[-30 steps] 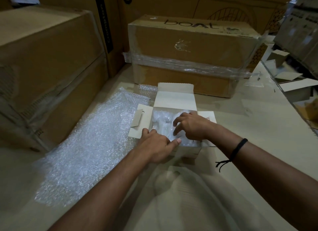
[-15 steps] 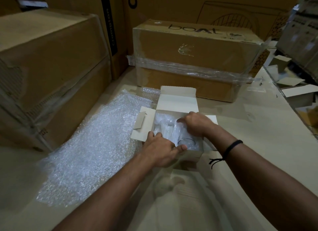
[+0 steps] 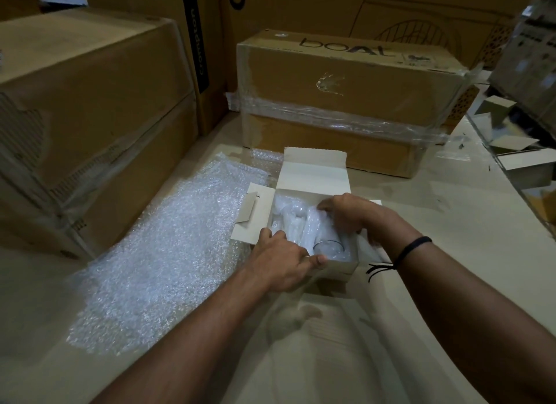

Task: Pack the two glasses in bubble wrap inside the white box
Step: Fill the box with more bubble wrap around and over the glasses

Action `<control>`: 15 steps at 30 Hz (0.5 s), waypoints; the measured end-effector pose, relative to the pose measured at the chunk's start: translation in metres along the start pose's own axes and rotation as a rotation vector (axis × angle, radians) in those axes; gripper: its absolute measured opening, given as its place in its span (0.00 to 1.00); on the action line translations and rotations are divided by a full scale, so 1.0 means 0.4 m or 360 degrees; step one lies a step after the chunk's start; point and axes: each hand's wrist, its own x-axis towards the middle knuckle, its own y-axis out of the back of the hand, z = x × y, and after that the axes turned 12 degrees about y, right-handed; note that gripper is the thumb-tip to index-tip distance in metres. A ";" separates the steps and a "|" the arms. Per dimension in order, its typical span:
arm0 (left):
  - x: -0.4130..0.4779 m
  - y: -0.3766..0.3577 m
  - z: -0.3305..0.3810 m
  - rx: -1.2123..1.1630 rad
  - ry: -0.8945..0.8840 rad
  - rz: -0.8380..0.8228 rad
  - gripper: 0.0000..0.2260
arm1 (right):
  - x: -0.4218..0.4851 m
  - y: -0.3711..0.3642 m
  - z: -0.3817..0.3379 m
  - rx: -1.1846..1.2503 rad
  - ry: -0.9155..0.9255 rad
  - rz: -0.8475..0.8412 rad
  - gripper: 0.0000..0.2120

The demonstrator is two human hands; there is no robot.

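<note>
Brown boxes (image 3: 346,82) stand behind; bubble wrap (image 3: 156,253) lies left. Left hand (image 3: 282,262) grips the open white box (image 3: 340,268); right hand (image 3: 349,214) grips a wrapped glass (image 3: 329,248).

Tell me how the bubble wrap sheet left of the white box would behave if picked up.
The bubble wrap sheet lies rumpled on the table, so it would probably droop floppily. Thin and air-filled, it is likely light. Its glossy surface may slip.

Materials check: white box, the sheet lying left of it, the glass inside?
white box: thin matte paperboard, judging by its creased fold-out flaps. Sheet: bubble wrap, clear glossy plastic; its dimpled surface glints. glass: apparently clear glass, but only a thin dark rim shows through the wrapping, so clear plastic is possible.
</note>
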 end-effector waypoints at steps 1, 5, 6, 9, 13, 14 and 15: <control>-0.001 0.001 0.000 -0.0008 0.0006 -0.0009 0.42 | -0.007 0.007 0.006 -0.0003 -0.0007 0.0086 0.22; -0.003 0.004 0.001 -0.0028 0.0025 -0.0040 0.40 | -0.037 0.002 -0.011 -0.0368 -0.0012 0.0201 0.18; -0.003 0.003 0.002 -0.0026 0.0030 -0.0051 0.39 | -0.038 -0.008 -0.018 -0.0450 0.0033 0.0138 0.20; 0.001 0.001 0.002 -0.0031 0.0054 -0.0070 0.36 | -0.028 -0.019 -0.027 -0.0551 0.0067 0.0003 0.22; 0.001 -0.003 0.001 -0.0033 0.0071 -0.0074 0.35 | -0.035 0.002 -0.040 -0.0616 0.0160 0.0006 0.23; 0.002 -0.005 0.000 -0.0048 0.0074 -0.0078 0.35 | -0.042 0.007 -0.044 -0.0552 0.0204 0.0113 0.24; 0.003 -0.007 -0.001 -0.0074 0.0072 -0.0076 0.35 | -0.048 0.008 -0.049 -0.0491 0.0266 0.0205 0.25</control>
